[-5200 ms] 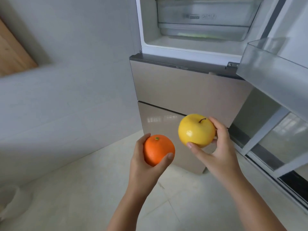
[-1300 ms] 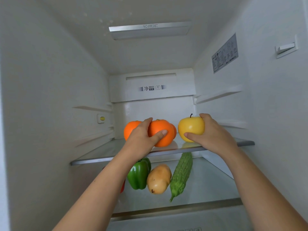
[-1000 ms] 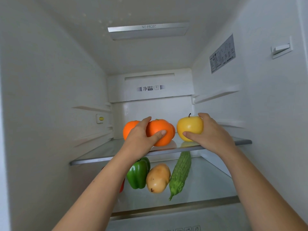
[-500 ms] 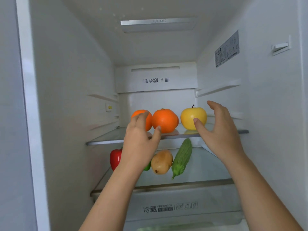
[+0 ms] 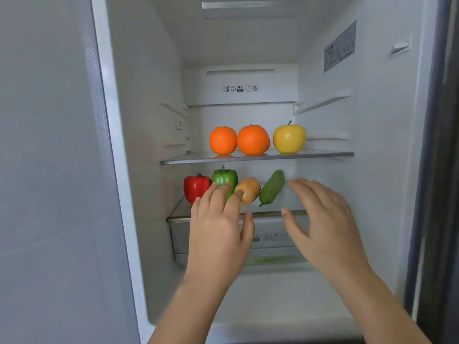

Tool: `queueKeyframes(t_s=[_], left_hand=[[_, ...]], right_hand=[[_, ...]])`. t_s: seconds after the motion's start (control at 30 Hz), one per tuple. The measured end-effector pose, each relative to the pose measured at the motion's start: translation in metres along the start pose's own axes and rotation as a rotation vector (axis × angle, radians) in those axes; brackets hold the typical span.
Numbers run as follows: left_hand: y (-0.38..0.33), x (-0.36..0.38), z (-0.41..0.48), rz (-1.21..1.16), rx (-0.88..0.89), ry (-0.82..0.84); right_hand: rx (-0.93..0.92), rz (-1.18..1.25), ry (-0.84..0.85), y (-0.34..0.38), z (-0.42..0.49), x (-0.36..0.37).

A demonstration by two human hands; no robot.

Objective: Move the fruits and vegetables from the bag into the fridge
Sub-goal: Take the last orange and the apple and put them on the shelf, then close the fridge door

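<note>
Inside the open fridge, two oranges (image 5: pixel 223 140) (image 5: pixel 253 139) and a yellow apple (image 5: pixel 289 138) stand side by side on the upper glass shelf (image 5: pixel 323 154). On the lower shelf (image 5: pixel 183 209) sit a red pepper (image 5: pixel 196 187), a green pepper (image 5: pixel 224 178), a potato (image 5: pixel 249 189) and a bitter gourd (image 5: pixel 272 187). My left hand (image 5: pixel 218 227) and my right hand (image 5: pixel 323 227) hover in front of the lower shelf, fingers spread, holding nothing. The bag is out of view.
A clear crisper drawer (image 5: pixel 270 240) with a label sits under the lower shelf. The fridge's left wall edge (image 5: pixel 109 145) and right frame (image 5: pixel 432 145) bound the opening. Empty shelf rails (image 5: pixel 323 104) run along the upper right wall.
Both hands let go of the orange and the apple, which now rest on the upper shelf. The hands have drawn back and down, and my view has pulled away from the fridge.
</note>
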State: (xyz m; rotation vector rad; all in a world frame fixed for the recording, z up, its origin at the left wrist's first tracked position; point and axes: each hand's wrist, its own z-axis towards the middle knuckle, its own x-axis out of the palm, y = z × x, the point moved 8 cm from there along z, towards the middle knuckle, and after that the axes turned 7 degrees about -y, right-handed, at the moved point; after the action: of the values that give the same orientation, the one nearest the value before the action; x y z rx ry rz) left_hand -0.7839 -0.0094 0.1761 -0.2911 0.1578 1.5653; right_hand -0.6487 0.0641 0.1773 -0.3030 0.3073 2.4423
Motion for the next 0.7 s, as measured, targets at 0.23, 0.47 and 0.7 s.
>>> queueKeyframes(t_s=[0.23, 0.47, 0.7], left_hand=[[-0.004, -0.032, -0.073, 0.028, -0.045, 0.096], [-0.029, -0.073, -0.100, 0.061, -0.083, 0.123], [-0.090, -0.117, -0.123, -0.016, -0.109, 0.071]], right_hand=[[0.030, -0.098, 0.151, 0.027, -0.063, -0.029], [0.025, -0.098, 0.140, 0.043, -0.093, -0.079], [0.026, -0.007, 0.139, 0.049, -0.123, -0.137]])
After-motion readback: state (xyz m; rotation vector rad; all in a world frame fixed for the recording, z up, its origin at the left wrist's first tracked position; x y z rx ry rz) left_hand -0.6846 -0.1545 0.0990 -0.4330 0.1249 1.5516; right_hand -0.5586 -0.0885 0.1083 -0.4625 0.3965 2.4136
